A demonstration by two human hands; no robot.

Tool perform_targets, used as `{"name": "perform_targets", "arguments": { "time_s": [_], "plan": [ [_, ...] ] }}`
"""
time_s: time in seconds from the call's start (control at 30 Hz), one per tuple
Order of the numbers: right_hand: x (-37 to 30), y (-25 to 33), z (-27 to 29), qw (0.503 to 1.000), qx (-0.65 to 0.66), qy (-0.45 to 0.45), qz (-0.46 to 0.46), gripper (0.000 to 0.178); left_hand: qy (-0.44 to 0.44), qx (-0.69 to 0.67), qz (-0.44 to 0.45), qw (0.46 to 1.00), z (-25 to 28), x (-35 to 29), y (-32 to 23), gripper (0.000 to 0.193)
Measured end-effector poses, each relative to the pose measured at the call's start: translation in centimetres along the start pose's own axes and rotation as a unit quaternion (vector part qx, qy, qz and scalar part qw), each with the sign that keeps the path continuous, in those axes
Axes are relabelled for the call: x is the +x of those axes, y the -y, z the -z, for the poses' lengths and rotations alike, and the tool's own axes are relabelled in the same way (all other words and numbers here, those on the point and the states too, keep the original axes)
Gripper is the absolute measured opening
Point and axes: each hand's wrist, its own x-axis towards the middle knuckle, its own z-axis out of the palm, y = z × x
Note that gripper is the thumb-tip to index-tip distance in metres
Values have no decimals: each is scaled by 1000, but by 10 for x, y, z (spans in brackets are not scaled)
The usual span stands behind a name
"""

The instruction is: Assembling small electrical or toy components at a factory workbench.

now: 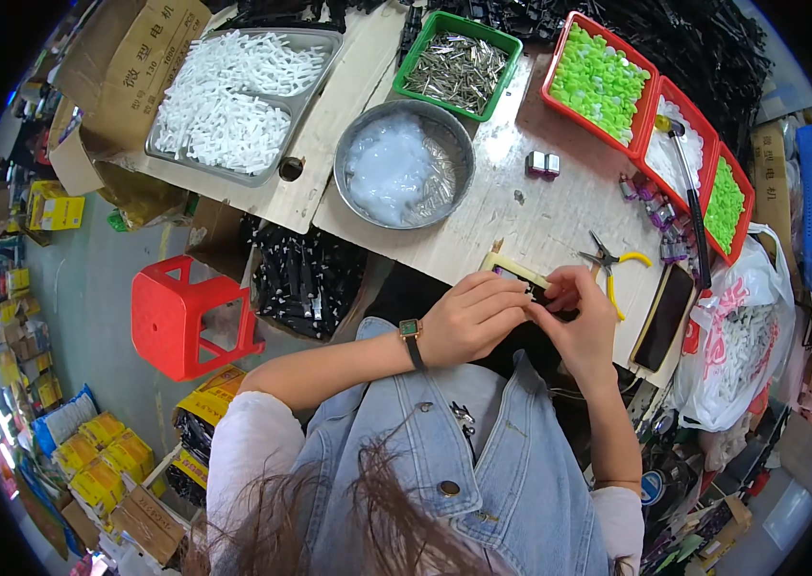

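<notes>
Hair (382, 494) — left hand (476, 319) beside right hand (581, 309)

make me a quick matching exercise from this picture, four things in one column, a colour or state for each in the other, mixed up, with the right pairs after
Things:
1. left hand
2. bar by its fingers
3. stool
4. round metal bowl

Colour or state:
A. red
B. whitish, see-through mass inside
C. pale yellow
D. dark-strapped watch at its wrist

Pairs: 1-D, 2-C, 3-A, 4-B

Denim vest (430, 446), white sleeves (248, 442), seemingly square watch (411, 327)
</notes>
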Motion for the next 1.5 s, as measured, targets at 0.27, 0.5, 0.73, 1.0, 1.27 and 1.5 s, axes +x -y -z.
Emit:
{"name": "perform_targets", "arguments": {
  "time_s": [0.27,0.5,0.73,1.0,1.27,1.5],
  "plan": [
    [11,0,37,996,-35,-35,69,26,1,18,2,1000,0,4,-4,14],
    [88,-170,261,904,-347,-249,-18,21,28,15,7,999,4,12,-8,15],
    [127,-184,245,895,-366,-247,-67,21,-27,-81,112,990,13,15,-22,21],
    [107,-148,229,911,-175,-365,82,14,-115,-451,449,762,32,34,-50,14],
    [-11,44,20,967,251,-37,4,20,-76,-564,458,683,36,39,-53,11],
    [-25,47,-1,966,232,-92,75,20,-70,-588,462,660,43,28,-49,10]
  ]
}}
